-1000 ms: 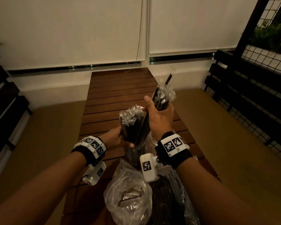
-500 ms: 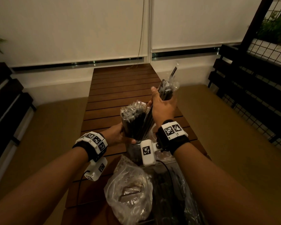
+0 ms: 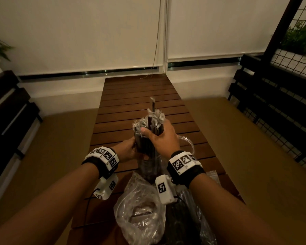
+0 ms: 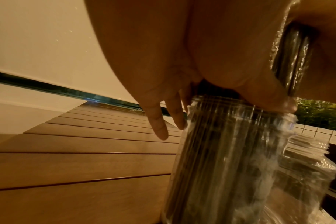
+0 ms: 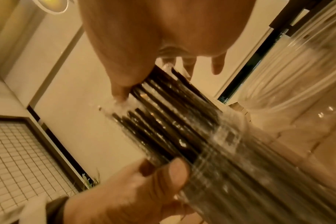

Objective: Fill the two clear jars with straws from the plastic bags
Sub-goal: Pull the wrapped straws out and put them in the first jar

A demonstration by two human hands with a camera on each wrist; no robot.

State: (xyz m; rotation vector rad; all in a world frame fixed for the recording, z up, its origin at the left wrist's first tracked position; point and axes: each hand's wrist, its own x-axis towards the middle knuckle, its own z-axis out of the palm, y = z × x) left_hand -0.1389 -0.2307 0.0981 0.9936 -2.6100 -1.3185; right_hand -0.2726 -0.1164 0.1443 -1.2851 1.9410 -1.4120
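Note:
A bundle of black straws (image 3: 149, 121) in clear wrappers stands upright in a clear jar (image 3: 148, 167) on the slatted wooden table (image 3: 140, 96). My right hand (image 3: 157, 137) grips the upper part of the bundle, one straw poking above the rest. My left hand (image 3: 129, 149) holds the same bundle lower down, just above the jar's mouth. In the left wrist view the straws fill the jar (image 4: 220, 159), and the second clear jar (image 4: 307, 159) stands right behind it. The right wrist view shows the straws (image 5: 172, 121) entering the jar's mouth, my left hand (image 5: 128, 194) curled round them.
A crumpled clear plastic bag (image 3: 140, 214) lies near the table's front edge, beside a bag of dark straws (image 3: 185, 218). The second jar's rim (image 3: 188, 140) shows right of my right hand. Dark slatted benches line both sides; wire mesh stands at right.
My right hand brought its raised handful of straws down and left, merging it with the bundle that the left hand holds in the jar.

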